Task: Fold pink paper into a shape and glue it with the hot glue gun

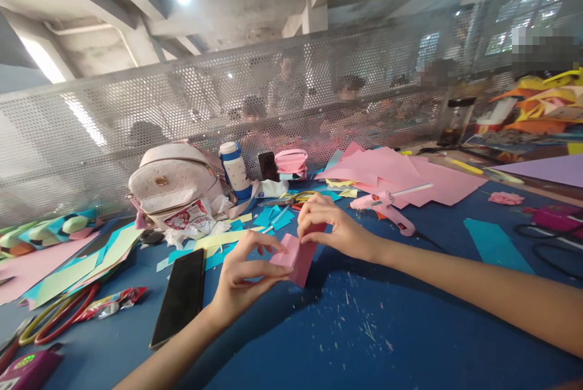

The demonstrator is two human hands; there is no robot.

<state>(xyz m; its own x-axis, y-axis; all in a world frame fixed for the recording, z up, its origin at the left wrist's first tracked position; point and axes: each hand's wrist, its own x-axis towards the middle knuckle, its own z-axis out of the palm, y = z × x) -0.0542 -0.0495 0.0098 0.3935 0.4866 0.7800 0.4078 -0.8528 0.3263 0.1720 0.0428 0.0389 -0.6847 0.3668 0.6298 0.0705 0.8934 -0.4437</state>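
A small piece of folded pink paper (300, 267) is held between my two hands above the blue table. My left hand (246, 265) pinches its left side, thumb below and fingers on top. At the upper right edge of the paper, my right hand (330, 229) grips it with curled fingers. The fold stands at an angle, with one face lit and the other in shade. A pink glue gun (385, 208) lies just beyond my right hand. Close to my left forearm is a black phone (179, 296).
Pink sheets (401, 171) spread across the back right. A pale backpack (177, 177) and a white bottle (234, 168) stand against a perforated metal screen (204, 98). Scissors (294, 198) lie among blue scraps. White shreds dot the table (410, 329). People sit behind the screen.
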